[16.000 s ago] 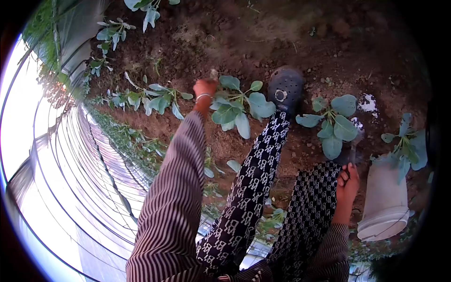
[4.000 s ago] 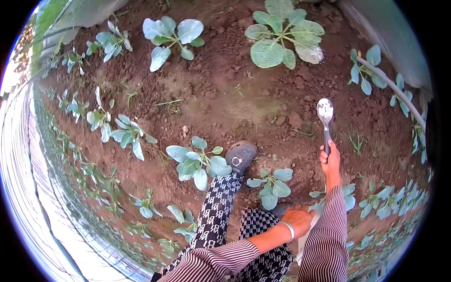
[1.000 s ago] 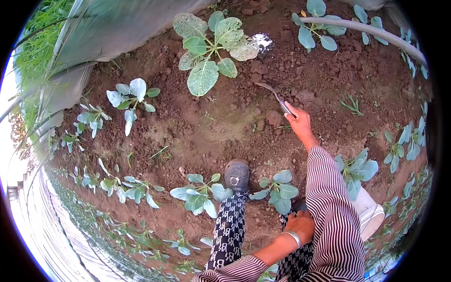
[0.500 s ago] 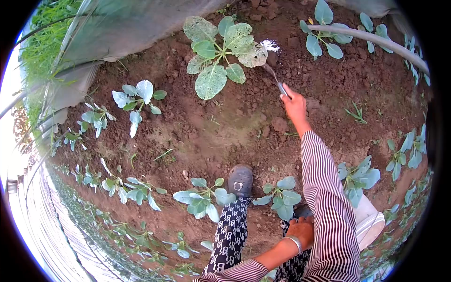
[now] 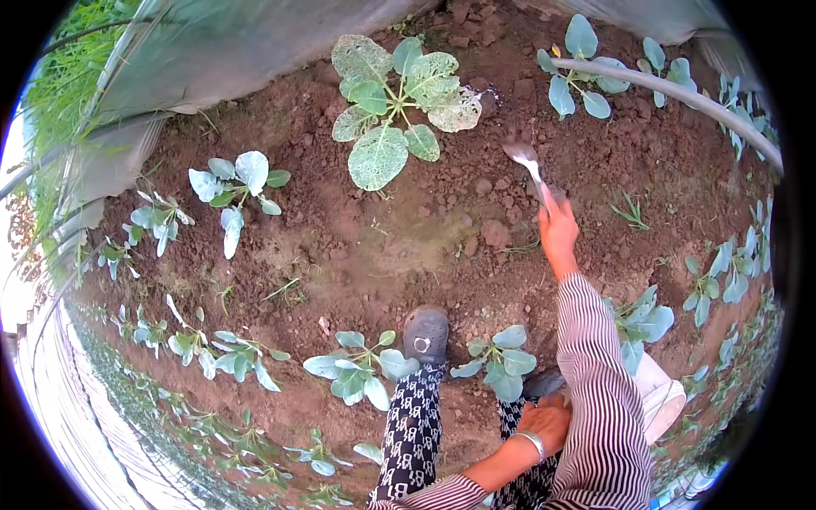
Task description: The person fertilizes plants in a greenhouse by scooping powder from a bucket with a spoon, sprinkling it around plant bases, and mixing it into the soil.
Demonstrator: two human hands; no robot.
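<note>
My right hand (image 5: 557, 231) is closed round the handle of a small trowel (image 5: 529, 163), its metal blade smeared by motion low over the loose soil. To the left of the blade grows a broad-leaved plant (image 5: 379, 158) with many holes in its leaves. A few white specks (image 5: 493, 92) of powder show in the soil beside its right-hand leaf. My left hand (image 5: 546, 425), with a silver bangle at the wrist, rests by my right knee. Its fingers are partly hidden, so their grip does not show.
A white bucket (image 5: 661, 398) stands right of my right forearm. Young plants (image 5: 503, 361) grow in rows around my feet, one close to my shoe (image 5: 426, 333). A curved pipe (image 5: 671, 89) crosses the upper right. Plastic sheeting (image 5: 246, 51) borders the bed at upper left.
My right hand and trowel have drawn back from the plant, down and to the right. The white powder patch is now mostly covered by soil. My left hand stays by the knee.
</note>
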